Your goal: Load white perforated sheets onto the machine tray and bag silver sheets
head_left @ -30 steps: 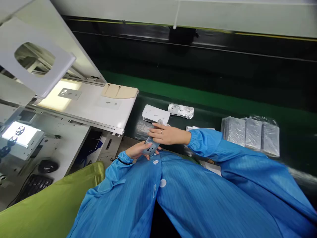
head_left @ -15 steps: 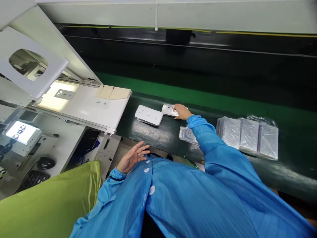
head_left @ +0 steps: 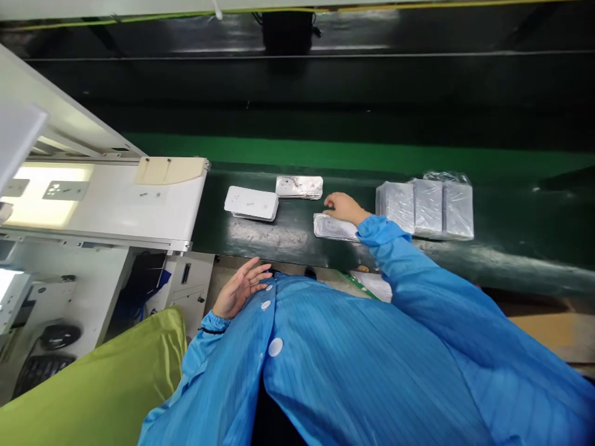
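Observation:
My left hand (head_left: 239,290) is held in front of my blue coat, fingers spread and nothing in them. Over the near pile of thin plates in clear film (head_left: 332,228) is my right hand (head_left: 346,209), its fingers loosely bent and no object visible in them. Whether its fingertips touch the pile I cannot tell. Behind and to the left lies a stack of shiny silver plates with small holes (head_left: 300,187). Further left sits a stack of white rectangular plates (head_left: 251,203) with small marks on top.
Film-wrapped bundles of grey plates (head_left: 427,209) stand on the dark green bench (head_left: 525,217) at the right. A white conveyor (head_left: 174,207) with a lit area adjoins at the left, flat plates (head_left: 65,190) lying on it. A person's green sleeve (head_left: 121,356) is at lower left.
My right hand has left the silver plates and come back toward me, over the near film-covered pile. My left hand stays open. The camera view has turned to the right.

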A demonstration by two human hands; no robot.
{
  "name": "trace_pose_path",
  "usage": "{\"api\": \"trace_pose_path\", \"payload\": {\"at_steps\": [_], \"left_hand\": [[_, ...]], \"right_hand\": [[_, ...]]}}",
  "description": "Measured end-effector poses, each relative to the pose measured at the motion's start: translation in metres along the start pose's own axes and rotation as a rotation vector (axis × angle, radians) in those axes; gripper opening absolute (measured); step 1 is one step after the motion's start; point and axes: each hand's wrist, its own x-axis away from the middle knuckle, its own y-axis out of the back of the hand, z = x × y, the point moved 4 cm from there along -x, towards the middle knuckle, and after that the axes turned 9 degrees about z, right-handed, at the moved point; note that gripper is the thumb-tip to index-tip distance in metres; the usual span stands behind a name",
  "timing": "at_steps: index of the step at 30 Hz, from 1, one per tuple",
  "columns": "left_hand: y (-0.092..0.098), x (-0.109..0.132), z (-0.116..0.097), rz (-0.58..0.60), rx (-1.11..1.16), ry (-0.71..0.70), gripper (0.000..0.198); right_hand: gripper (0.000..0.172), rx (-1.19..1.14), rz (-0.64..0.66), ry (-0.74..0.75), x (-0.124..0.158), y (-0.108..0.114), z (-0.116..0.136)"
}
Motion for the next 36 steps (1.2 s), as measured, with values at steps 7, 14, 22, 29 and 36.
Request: {"api": "trace_pose_path", "payload": {"at_steps": [7,14,22,29,36], "left_hand": [[-0.018,-0.033,0.001,0.13,-0.04,0.11,0.05],[-0.032,-0.048,0.005,0.2,-0.063,0.162,0.049],[-0.029,-0.058,0.01,0.171,-0.036,0.187,0.05],[-0.025,-0.104,0.028,0.147,-0.015,0.405,0.044],[-0.051,-0.153,0.047,0.477,-0.045,0.731,0.06]], "right_hand": [[0.052,0.05,-0.037,-0.086,0.08,-0.048,-0.003],[0.049,0.078,-0.055,-0.071,0.084,-0.052,0.006],[0.04,0.081,0.034,0.032,0.079,-0.029,0.007],[0.033,0.176,-0.093,0.016,0.136,0.038,0.037],[0.029,0.376,-0.199,0.275,0.205,0.068,0.097]]}}
